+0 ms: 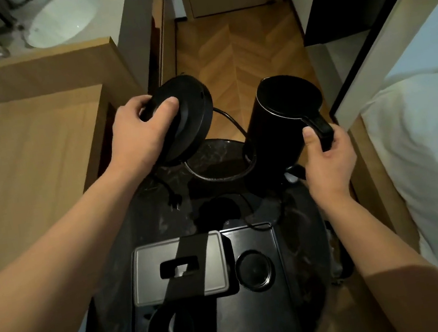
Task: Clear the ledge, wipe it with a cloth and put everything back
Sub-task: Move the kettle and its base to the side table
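My left hand (138, 129) grips a round black kettle base (191, 118), tilted on edge in the air above a dark marble table (301, 227). Its black cord (231, 124) loops down to the table, the plug (173, 201) lying there. My right hand (328, 161) holds a black electric kettle (281, 116) by its handle, lifted to the right of the base. The wooden ledge (27, 166) stretches along the left, its top bare in view.
A black tray (263, 315) on the near part of the table carries a grey tissue box (176, 269) and black cups. A white bed (433, 162) lies on the right, herringbone floor ahead, a washbasin (62, 18) at the top left.
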A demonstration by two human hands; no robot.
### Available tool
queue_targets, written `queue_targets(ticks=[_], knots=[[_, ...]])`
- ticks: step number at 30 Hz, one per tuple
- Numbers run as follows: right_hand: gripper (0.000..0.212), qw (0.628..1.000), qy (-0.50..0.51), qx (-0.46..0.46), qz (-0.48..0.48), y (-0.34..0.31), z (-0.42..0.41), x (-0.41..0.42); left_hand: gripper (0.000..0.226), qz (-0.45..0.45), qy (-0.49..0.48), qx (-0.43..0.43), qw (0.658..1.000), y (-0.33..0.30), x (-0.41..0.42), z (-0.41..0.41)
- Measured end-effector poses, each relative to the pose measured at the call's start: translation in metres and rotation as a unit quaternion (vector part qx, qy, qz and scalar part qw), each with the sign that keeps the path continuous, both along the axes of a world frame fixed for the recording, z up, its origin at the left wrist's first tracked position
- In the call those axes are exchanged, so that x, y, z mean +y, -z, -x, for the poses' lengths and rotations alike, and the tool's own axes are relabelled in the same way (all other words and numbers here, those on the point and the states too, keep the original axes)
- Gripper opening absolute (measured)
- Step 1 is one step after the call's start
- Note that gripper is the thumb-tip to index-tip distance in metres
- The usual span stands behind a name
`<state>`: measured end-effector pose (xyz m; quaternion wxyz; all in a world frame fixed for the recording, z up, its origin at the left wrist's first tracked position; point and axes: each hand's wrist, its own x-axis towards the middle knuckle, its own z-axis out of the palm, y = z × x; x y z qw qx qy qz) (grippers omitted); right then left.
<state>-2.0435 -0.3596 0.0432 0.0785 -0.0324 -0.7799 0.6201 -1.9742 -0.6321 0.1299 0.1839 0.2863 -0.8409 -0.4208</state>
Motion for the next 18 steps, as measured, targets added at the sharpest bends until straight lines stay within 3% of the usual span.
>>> queue_targets(ticks=[3,6,11,14,18], knots=[[0.033,1.000,0.021,0.008,-0.015,0.010,0.008,0.010,0.044,0.050,0.065,-0.057,0.995,0.023,-0.007,0.022],[0.030,0.998,0.047,0.004,-0.030,0.017,0.014,0.024,0.064,0.107,0.130,-0.134,0.977,0.056,-0.002,0.047],[0.026,0.997,0.070,-0.017,-0.028,0.020,0.012,0.043,0.090,0.216,0.267,-0.235,0.909,0.113,0.040,0.079],[0.018,0.996,0.084,-0.016,-0.021,0.026,0.012,0.052,0.081,0.289,0.324,-0.241,0.868,0.143,0.051,0.096],[0.029,0.996,0.085,-0.008,-0.004,0.032,0.011,0.061,0.077,0.336,0.376,-0.264,0.822,0.165,0.033,0.108]])
